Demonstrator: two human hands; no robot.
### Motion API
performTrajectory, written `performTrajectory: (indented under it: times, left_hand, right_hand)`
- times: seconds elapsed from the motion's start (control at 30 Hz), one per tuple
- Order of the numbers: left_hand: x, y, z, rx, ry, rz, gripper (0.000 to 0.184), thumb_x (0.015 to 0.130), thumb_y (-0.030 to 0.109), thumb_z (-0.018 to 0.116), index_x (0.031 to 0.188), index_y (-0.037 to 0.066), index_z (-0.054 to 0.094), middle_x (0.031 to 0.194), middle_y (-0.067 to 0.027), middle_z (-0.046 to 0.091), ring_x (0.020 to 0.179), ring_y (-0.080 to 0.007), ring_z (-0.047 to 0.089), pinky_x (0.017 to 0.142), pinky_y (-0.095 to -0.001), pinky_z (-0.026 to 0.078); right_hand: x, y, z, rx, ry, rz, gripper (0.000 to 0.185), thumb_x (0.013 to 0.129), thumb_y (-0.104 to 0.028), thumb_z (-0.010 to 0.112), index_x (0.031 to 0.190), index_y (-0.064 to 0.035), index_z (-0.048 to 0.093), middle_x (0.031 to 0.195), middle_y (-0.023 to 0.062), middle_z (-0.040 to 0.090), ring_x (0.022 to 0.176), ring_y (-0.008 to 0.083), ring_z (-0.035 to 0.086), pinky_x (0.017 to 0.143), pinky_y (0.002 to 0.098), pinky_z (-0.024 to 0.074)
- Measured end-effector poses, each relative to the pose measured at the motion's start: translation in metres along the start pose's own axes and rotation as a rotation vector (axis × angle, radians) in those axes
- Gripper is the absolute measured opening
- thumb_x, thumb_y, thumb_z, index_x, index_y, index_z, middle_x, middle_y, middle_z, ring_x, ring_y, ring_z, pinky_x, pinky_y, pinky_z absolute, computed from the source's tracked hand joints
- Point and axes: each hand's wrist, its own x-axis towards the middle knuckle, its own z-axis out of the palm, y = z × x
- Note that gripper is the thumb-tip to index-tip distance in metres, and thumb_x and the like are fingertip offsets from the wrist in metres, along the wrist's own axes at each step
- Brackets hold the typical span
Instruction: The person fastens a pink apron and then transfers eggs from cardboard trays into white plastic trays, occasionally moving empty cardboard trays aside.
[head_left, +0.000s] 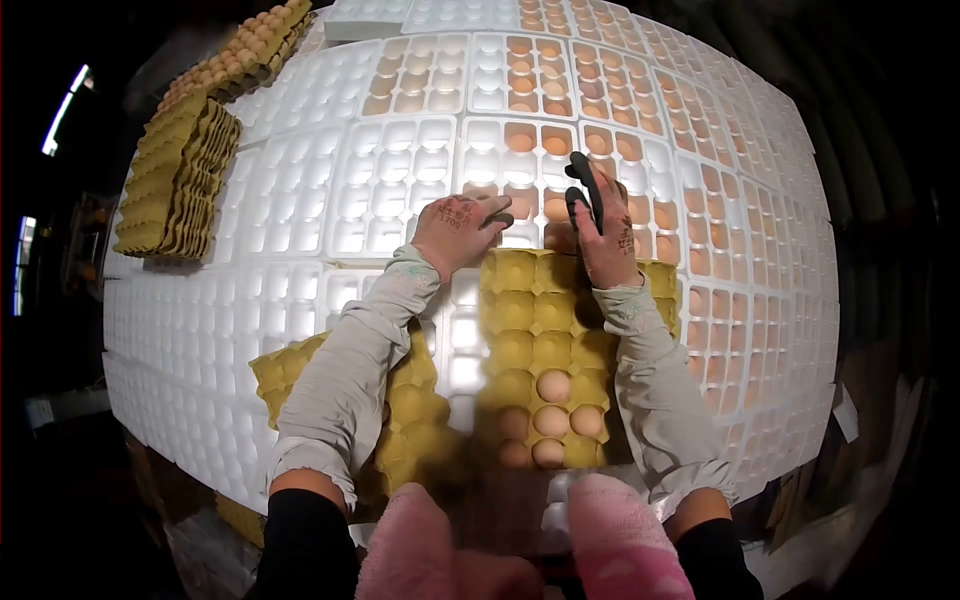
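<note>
My left hand (458,228), in a pinkish glove with dark fingertips, reaches over a white foam egg tray (462,150). Its fingers extend to the right, near a brown egg (522,204) in a cell; whether they touch it is unclear. My right hand (612,225), gloved alike, is over the same tray's right side, thumb and forefinger spread apart. Other eggs (556,140) sit in that tray. Just below both hands lies a yellow-brown pulp egg carton (517,310), several eggs (553,386) in its near end and bare cups farther up.
White foam trays cover the table, those on the right (715,235) holding eggs and those on the left (235,300) with bare cells. Stacked pulp cartons (175,180) stand at left, with an egg-filled carton (240,55) behind. Another pulp carton (410,440) lies under my left forearm.
</note>
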Motion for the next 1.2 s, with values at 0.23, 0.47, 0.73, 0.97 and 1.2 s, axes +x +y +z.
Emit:
performTrajectory:
  times: [0.23,0.47,0.73,0.97,1.2]
  left_hand:
    - [0.040,0.027,0.049,0.282,0.385,0.236,0.053,0.087,0.027,0.058,0.138,0.031,0.046,0.140,-0.0033,0.048,0.130,-0.0295,0.040,0.101,-0.0532,0.031]
    - [-0.142,0.132,-0.036,-0.016,-0.137,0.181,0.054,0.079,0.029,0.074,0.127,0.011,0.057,0.112,-0.0115,0.061,0.104,-0.0303,0.058,0.093,-0.0413,0.045]
    - [-0.218,0.127,0.013,0.112,-0.126,0.143,0.069,0.071,0.020,0.077,0.134,0.014,0.050,0.125,-0.0096,0.057,0.121,-0.0296,0.048,0.107,-0.0443,0.033]
    - [-0.189,0.152,0.060,0.285,-0.050,0.231,0.057,0.072,0.038,0.076,0.122,0.015,0.059,0.104,-0.0044,0.068,0.106,-0.0232,0.056,0.094,-0.0379,0.037]
    - [-0.216,0.135,-0.004,-1.393,0.094,-0.308,0.041,0.083,0.002,0.064,0.124,0.008,0.061,0.106,-0.0085,0.067,0.095,-0.0206,0.065,0.079,-0.0298,0.055]
  right_hand:
    - [-0.101,-0.072,-0.115,0.229,-0.232,0.218,0.038,0.085,-0.007,0.061,0.122,-0.0013,0.058,0.111,0.0155,0.063,0.100,0.0291,0.060,0.093,0.0342,0.0448]
    - [-0.162,-0.063,-0.072,-0.364,-0.507,-0.285,0.059,0.070,-0.026,0.077,0.123,-0.0107,0.058,0.111,0.0110,0.063,0.108,0.0334,0.053,0.098,0.0441,0.0381]
    - [-0.170,-0.037,-0.145,0.867,-0.489,0.540,0.045,0.079,-0.009,0.071,0.122,-0.0013,0.060,0.103,0.0068,0.066,0.096,0.0136,0.063,0.084,0.0274,0.0516]
    - [-0.201,-0.055,-0.124,-0.131,-0.606,-0.111,0.051,0.079,-0.022,0.071,0.126,-0.0064,0.057,0.101,0.0109,0.068,0.086,0.0194,0.067,0.072,0.0290,0.0525]
    - [-0.212,-0.065,-0.126,0.557,-0.551,0.143,0.043,0.082,-0.016,0.070,0.124,-0.0140,0.063,0.108,0.0076,0.064,0.084,0.0161,0.064,0.070,0.0268,0.0514]
